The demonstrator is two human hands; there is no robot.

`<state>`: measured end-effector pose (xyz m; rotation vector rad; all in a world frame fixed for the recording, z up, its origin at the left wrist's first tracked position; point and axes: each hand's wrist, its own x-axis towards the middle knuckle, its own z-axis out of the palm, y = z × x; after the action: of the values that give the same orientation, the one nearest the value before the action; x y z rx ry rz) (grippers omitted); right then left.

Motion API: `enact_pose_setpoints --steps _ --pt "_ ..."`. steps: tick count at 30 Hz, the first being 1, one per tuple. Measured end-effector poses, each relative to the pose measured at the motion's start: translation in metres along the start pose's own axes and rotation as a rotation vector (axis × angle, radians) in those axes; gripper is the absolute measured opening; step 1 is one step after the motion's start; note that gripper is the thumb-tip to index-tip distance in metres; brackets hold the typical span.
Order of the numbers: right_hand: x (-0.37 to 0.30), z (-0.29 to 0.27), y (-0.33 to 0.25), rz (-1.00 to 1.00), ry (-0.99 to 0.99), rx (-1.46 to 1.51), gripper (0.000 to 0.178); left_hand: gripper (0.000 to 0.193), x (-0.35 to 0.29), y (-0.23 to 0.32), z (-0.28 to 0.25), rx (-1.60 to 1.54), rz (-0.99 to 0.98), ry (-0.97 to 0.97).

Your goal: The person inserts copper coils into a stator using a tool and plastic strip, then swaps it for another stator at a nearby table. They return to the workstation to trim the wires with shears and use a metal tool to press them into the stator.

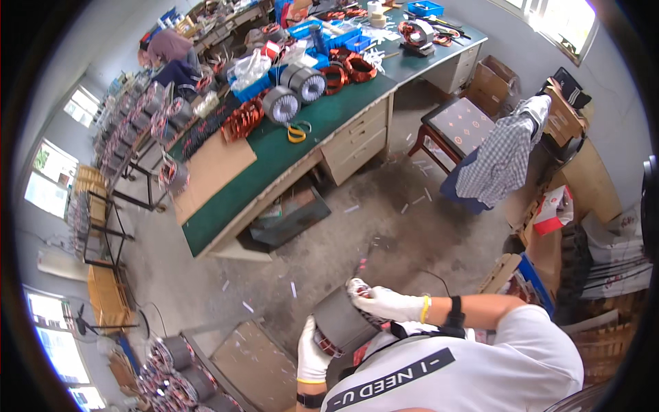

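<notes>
A grey cylindrical motor stator (345, 318) with wire windings at its ends is held close to my body, lying on its side. My left hand (313, 353), in a white glove, is closed around its left end. My right hand (388, 302), also gloved in white, grips the windings at its other end, fingers bent over the rim. Some dark and pinkish leads stick out beyond my right fingers. The fingertips of my left hand are partly hidden behind the stator.
Ahead stands a green-topped workbench (288, 167) with stators (281, 105), copper coils (244, 120) and yellow-handled scissors (297, 132). A chair (460, 127) with a checked shirt is at right. More stators (175, 378) are stacked lower left. Another person (171, 55) sits far left.
</notes>
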<state>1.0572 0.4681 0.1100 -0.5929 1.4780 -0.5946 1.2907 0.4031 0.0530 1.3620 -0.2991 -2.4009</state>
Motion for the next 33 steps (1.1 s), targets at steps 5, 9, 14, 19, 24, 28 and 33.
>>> enact_pose_setpoints --steps 5,9,14,19,24,28,33 --pt "0.053 -0.084 0.022 0.076 0.131 0.482 0.045 0.033 0.119 0.049 0.086 0.179 -0.103 -0.148" --pt "0.067 -0.146 0.013 -0.051 0.288 0.529 0.039 0.034 0.187 0.083 0.163 0.4 -0.301 -0.149" --pt "0.087 -0.233 -0.011 -0.102 0.387 0.688 0.038 0.036 0.258 0.111 0.26 0.518 -0.32 -0.274" --pt "0.116 -0.35 -0.02 -0.113 0.418 0.585 0.039 0.033 0.286 0.12 0.403 0.294 -0.488 -0.252" --pt "0.143 -0.473 -0.059 0.025 0.356 0.36 0.034 0.037 0.381 0.109 0.455 0.332 -0.29 -0.148" --pt "0.158 -0.547 -0.079 -0.141 0.415 0.616 0.029 0.038 0.432 0.123 0.527 0.44 -0.247 -0.234" --pt "0.185 -0.637 -0.123 -0.128 0.436 0.706 0.027 0.045 0.509 0.162 0.627 0.688 -0.196 -0.315"
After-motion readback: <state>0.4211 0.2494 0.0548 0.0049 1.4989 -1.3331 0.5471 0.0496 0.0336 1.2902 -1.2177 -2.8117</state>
